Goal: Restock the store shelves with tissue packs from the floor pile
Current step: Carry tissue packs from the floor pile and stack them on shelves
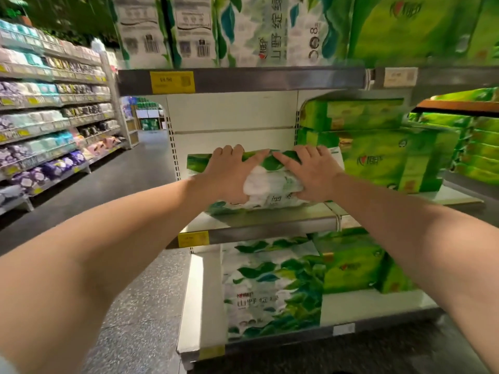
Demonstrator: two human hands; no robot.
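A white and green tissue pack (259,182) is held on the middle shelf (270,228), near that shelf's left end and close to its front edge. The left hand (229,174) is laid over the pack's left part, its fingers curled over the far top edge and its thumb stretched toward the middle. The right hand (310,174) is pressed on the pack's right part in the same way, fingers hooked over the far edge, thumb pointing inward; the two thumbs almost meet. Both arms are stretched forward from the bottom corners of the view. Bright green packs (378,147) are stacked at the right of the same shelf, just beside the held pack. A matching white and green pack (272,287) is stood upright on the bottom shelf (364,306). More packs are seen on the top shelf (243,79), which carries a yellow price tag (172,82) on its front edge.
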